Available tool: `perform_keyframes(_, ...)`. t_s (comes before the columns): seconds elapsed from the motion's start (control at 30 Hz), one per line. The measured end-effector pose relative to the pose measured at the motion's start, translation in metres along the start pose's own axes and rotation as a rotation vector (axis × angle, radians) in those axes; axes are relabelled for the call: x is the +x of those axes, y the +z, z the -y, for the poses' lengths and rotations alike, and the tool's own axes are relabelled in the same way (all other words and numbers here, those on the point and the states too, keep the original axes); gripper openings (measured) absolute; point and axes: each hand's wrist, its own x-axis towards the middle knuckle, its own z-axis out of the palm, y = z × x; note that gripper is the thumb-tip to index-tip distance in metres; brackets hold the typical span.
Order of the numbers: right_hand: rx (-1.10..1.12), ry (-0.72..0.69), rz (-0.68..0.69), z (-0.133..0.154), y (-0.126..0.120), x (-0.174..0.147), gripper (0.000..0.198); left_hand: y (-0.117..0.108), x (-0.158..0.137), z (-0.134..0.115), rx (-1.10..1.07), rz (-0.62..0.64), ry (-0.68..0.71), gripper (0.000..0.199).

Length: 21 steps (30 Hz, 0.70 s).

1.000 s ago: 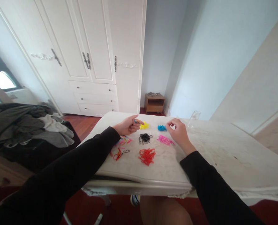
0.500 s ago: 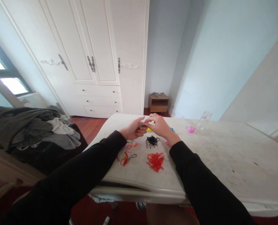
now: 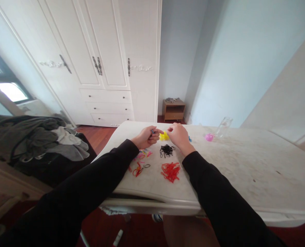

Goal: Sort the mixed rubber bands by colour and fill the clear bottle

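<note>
Blue piece (image 3: 153,131), small, in left hand (image 3: 147,138), fingers curled round it. Right hand (image 3: 178,136): fingertips drawn together, cannot tell whether on anything. Yellow pile (image 3: 164,137) between the hands. From yellow: black bands (image 3: 167,150) at 6 o'clock, red bands (image 3: 170,172) farther along 6, mixed bands (image 3: 142,156) at 8, pink lump (image 3: 209,137) and glass jar (image 3: 223,127) at 3.

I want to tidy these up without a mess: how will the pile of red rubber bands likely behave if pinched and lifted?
The red rubber bands look like thin, bent loops, so they will probably be floppy. Being so slender, each is likely light. They overlap loosely on the table, so a pinch may snag several and let others drop.
</note>
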Motion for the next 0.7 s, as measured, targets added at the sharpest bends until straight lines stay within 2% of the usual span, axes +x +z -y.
perform_keyframes(0.13,-0.006,-0.015,-0.062,0.001,0.008,0.002,0.023,0.001,-0.001,-0.001,0.002,0.022,-0.022,0.042)
perform_keyframes(0.3,0.148,-0.108,-0.153,0.006,-0.001,0.003,0.02,0.002,-0.004,-0.001,0.044,0.043,-0.025,0.051)
perform_keyframes(0.4,0.293,-0.249,-0.089,0.015,-0.008,0.0,0.016,0.003,-0.004,0.0,0.077,0.05,-0.043,0.054)
perform_keyframes(0.5,0.351,-0.328,0.005,0.025,-0.009,-0.003,0.017,0.006,-0.004,0.003,0.099,0.06,-0.044,0.056)
perform_keyframes(0.6,0.362,-0.332,0.048,0.032,-0.006,-0.006,0.015,0.007,-0.004,0.004,0.117,0.06,-0.044,0.057)
perform_keyframes(0.7,0.442,-0.274,0.032,0.033,-0.005,-0.006,0.014,0.007,-0.004,0.005,0.131,0.077,-0.068,0.059)
